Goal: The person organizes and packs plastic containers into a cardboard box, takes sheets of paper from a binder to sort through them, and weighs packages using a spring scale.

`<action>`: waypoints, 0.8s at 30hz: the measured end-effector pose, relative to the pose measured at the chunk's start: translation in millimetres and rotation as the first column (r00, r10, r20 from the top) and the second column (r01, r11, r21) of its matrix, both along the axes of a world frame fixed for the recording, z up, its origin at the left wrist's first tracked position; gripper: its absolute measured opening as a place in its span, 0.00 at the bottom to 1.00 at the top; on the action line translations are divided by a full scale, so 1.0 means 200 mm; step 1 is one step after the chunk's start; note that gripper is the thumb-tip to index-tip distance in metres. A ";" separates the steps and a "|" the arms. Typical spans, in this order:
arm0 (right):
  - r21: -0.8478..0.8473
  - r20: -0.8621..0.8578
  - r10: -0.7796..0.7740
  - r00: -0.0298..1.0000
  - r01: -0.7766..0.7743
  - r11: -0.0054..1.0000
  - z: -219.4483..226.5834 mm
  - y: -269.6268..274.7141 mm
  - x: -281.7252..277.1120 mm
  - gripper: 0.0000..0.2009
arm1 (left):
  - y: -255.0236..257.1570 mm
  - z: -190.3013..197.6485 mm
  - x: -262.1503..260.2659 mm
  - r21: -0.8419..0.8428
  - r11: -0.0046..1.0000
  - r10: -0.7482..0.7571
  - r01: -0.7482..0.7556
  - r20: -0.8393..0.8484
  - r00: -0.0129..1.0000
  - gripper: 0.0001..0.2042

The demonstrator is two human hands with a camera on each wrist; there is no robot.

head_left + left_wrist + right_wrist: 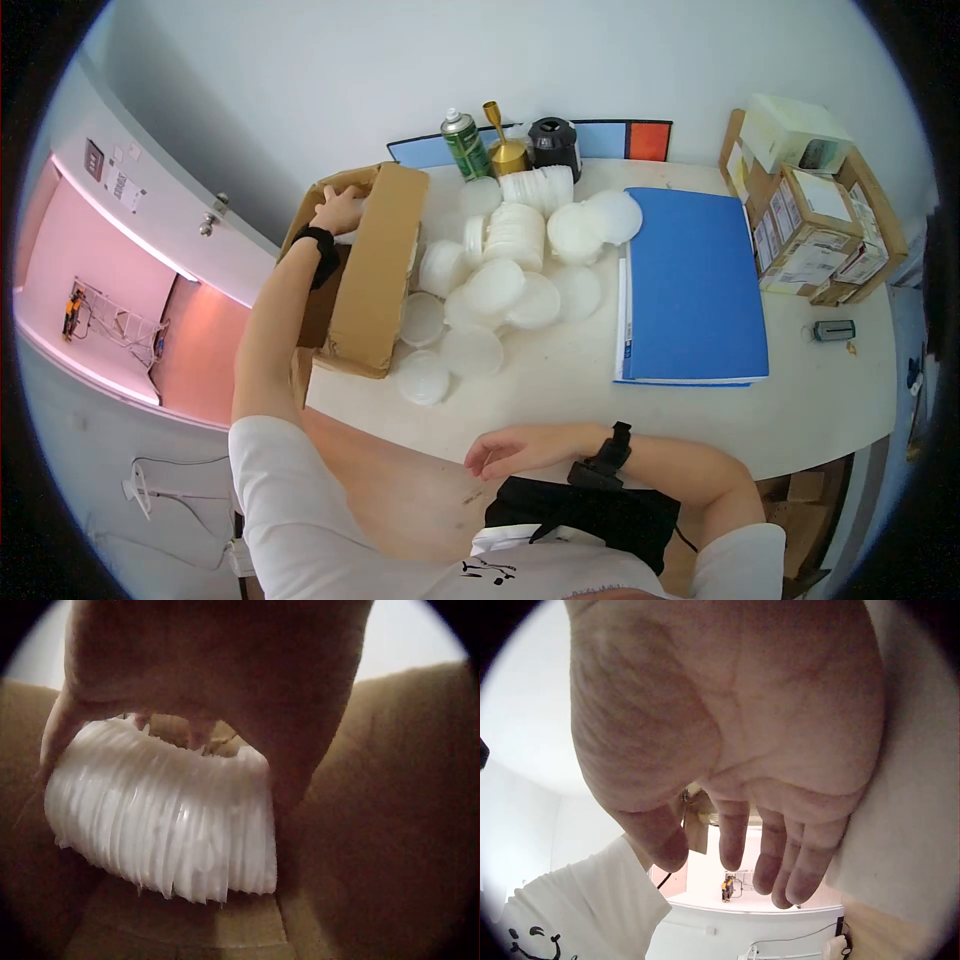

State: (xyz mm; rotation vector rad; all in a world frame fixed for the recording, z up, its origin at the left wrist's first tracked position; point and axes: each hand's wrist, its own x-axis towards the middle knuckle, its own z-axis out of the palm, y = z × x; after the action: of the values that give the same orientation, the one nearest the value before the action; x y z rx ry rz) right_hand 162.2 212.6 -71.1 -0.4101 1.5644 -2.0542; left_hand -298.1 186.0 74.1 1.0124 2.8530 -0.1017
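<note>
My left hand (pixel 340 210) reaches into the far end of an open cardboard box (pixel 375 290) at the table's left side. In the left wrist view, that hand (pixel 210 667) grips a row of thin white discs (pixel 165 810) between thumb and fingers, down inside the box. More white discs (pixel 495 287) lie loose and in stacked rows on the table to the right of the box. My right hand (pixel 520 450) rests at the table's front edge, holding nothing; in the right wrist view its palm (pixel 742 727) shows with fingers loosely bent.
A green spray can (pixel 465 145), a gold holder (pixel 508 155) and a black container (pixel 555 145) stand at the back. A blue folder (pixel 695 285) lies right of the discs. Beyond it are a box holding smaller boxes (pixel 810 230) and a small dark green item (pixel 834 330).
</note>
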 end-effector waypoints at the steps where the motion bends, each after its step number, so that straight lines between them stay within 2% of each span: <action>1: -0.016 0.001 0.009 1.000 -0.009 1.000 0.00 0.00 -0.01 0.24 | -0.01 -0.14 -0.16 -0.034 0.998 -0.043 0.043 -0.013 0.999 0.33; 3: -0.016 0.009 0.027 1.000 -0.027 1.000 0.01 0.02 -0.01 0.22 | 0.00 -0.27 -0.29 -0.071 0.994 -0.091 0.089 -0.028 0.995 0.31; 5: -0.019 0.022 0.053 0.998 -0.053 0.998 0.02 0.02 -0.01 0.20 | -0.02 -0.34 -0.30 -0.025 0.999 -0.039 0.039 -0.003 0.999 0.30; 6: -0.066 0.038 0.046 0.998 -0.043 0.997 0.02 0.02 -0.01 0.20 | -0.02 -0.37 -0.29 -0.012 0.999 0.033 -0.033 -0.012 0.999 0.29; 7: -0.112 0.055 0.040 0.998 -0.034 0.993 0.02 0.03 0.00 0.20 | -0.03 -0.40 -0.30 -0.013 0.999 0.035 -0.035 -0.005 0.999 0.29; 9: -0.134 0.080 0.050 0.996 -0.039 0.990 -0.01 0.02 0.00 0.20 | -0.07 -0.43 -0.28 -0.058 0.996 -0.083 0.068 -0.328 0.941 0.28; 10: -0.153 0.097 0.057 0.994 -0.042 0.987 -0.01 0.02 -0.01 0.19 | -0.06 -0.43 -0.28 -0.078 0.997 -0.038 0.015 -0.308 0.951 0.27; 11: -0.153 0.100 0.065 0.993 -0.049 0.987 0.00 0.01 -0.01 0.19 | -0.06 -0.42 -0.29 -0.077 0.997 -0.030 0.007 -0.304 0.952 0.27; 13: -0.156 0.135 0.047 0.990 -0.026 0.987 0.02 0.02 0.00 0.19 | -0.03 -0.31 -0.21 -0.078 0.995 0.050 -0.060 -0.133 0.990 0.28; 14: -0.155 0.138 0.052 0.989 -0.030 0.987 0.02 0.02 0.00 0.19 | -0.02 -0.25 -0.16 -0.098 0.994 0.035 -0.045 -0.102 0.994 0.28; 19: -0.154 0.134 0.031 0.990 -0.011 0.988 0.04 0.03 0.00 0.19 | -0.01 -0.25 -0.21 -0.160 0.987 -0.037 0.015 -0.135 0.990 0.28; 23: -0.151 0.113 0.004 0.994 0.013 0.988 -0.01 0.01 0.00 0.21 | 0.03 -0.11 -0.15 -0.158 0.983 0.066 -0.090 -0.150 0.986 0.40; 24: -0.157 0.095 -0.011 0.995 0.026 0.987 -0.03 0.01 -0.01 0.21 | 0.02 -0.03 -0.11 -0.147 0.989 0.011 -0.033 -0.152 0.988 0.42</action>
State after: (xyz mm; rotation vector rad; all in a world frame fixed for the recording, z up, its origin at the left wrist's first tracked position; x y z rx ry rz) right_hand 160.8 214.8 -78.0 -0.3524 1.3612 -2.1871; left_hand -320.6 189.8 68.8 0.9819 2.9354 -0.3999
